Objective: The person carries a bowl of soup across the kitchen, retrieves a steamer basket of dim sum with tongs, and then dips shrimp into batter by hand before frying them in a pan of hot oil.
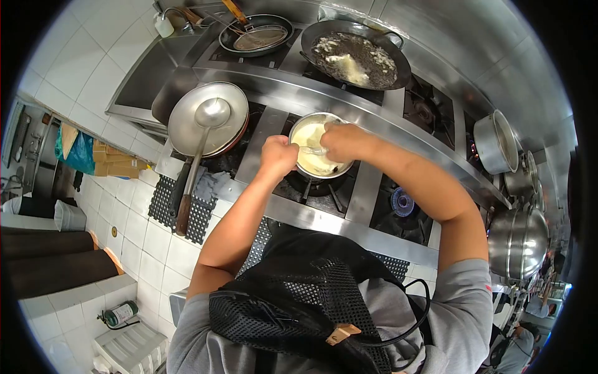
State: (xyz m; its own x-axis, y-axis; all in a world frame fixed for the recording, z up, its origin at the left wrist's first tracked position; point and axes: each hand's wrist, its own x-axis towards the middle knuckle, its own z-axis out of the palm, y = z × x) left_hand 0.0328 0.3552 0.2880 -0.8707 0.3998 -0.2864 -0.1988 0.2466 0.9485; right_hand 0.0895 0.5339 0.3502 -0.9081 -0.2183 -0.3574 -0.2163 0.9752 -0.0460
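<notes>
A round metal pot [341,173] of pale, creamy batter [316,163] stands on the stove in front of me. My left hand [280,156] is closed at the pot's left rim, around the end of a thin, shiny utensil [311,150] that reaches over the batter. From the right, my right hand [346,143] reaches over the pot, its fingers curled together and pointing down at the batter; what they hold, if anything, I cannot tell. Just behind, a wok [402,65] of dark oil holds a pale piece of frying food [352,68] and floating crumbs.
To the left, a ladle [212,113] lies in a wide pan [182,128], handles overhanging the stove edge. A strainer [260,37] rests in a black pan [227,41] behind. A blue flame [402,202] burns at right. Metal pots [495,143] line the right side; people [520,349] stand beyond.
</notes>
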